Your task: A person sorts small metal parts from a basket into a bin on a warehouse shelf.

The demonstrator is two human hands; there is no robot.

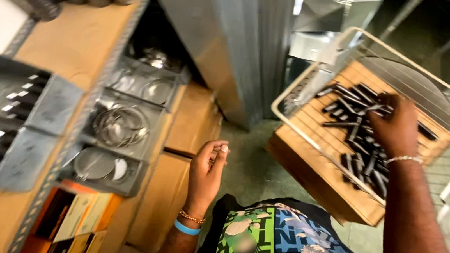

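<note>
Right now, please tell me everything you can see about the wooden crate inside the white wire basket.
The wooden crate looks like pale slatted wood, boxy, seen tilted from above. It sits inside a white wire basket. A loose pile of small dark, elongated pieces lies on its slatted top. The right hand reaches into that pile; the left hand is apart from it.
</note>
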